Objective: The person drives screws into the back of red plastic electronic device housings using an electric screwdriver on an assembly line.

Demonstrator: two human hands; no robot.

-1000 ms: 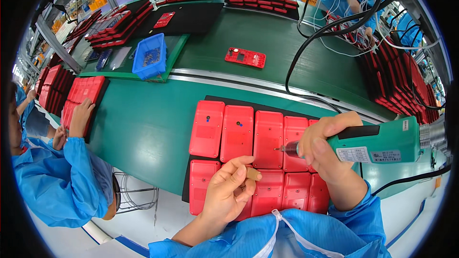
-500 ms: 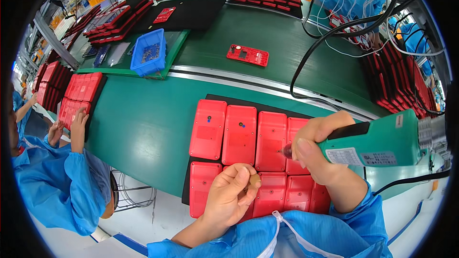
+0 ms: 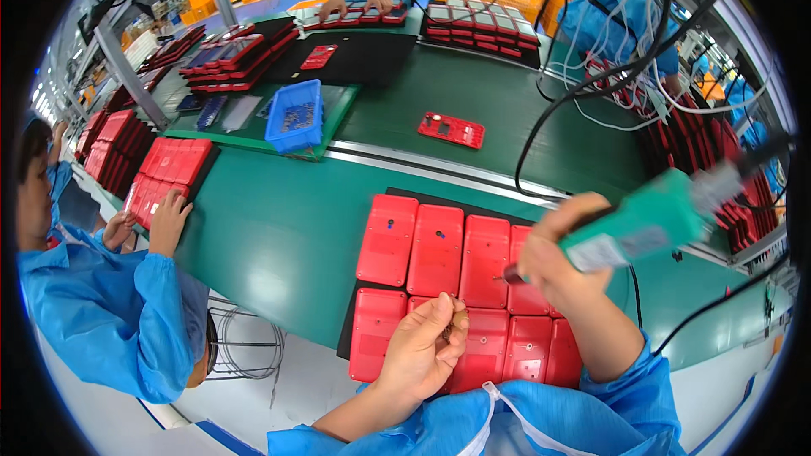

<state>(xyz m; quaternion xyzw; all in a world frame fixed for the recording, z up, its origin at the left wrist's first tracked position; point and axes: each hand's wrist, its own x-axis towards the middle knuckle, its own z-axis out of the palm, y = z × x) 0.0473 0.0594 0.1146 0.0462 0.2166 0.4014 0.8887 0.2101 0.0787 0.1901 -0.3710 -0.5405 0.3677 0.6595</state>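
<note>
My right hand [image 3: 557, 262] grips a green electric screwdriver [image 3: 646, 232], blurred by motion. Its dark tip points left, over the upper row of red plastic housings [image 3: 438, 249]; whether it touches one, I cannot tell. My left hand [image 3: 422, 346] is over the lower row, thumb and fingers pinched together. Small dark pieces that look like screws [image 3: 449, 331] show between the fingers, and a tan cover sits on a fingertip. The housings lie in two rows on a black mat [image 3: 345, 339], with small holes in their faces.
A blue bin [image 3: 296, 118] of small metal parts stands beyond the metal rail. One red housing [image 3: 452, 130] lies on the far green surface. Black cables [image 3: 541, 110] hang at the right. Co-workers handle red housings at left and at the back.
The whole view has shifted, and the bench sits slightly lower in it. My right hand has tilted the screwdriver, its rear end higher now. The left hand keeps its pinch near the lower row.
</note>
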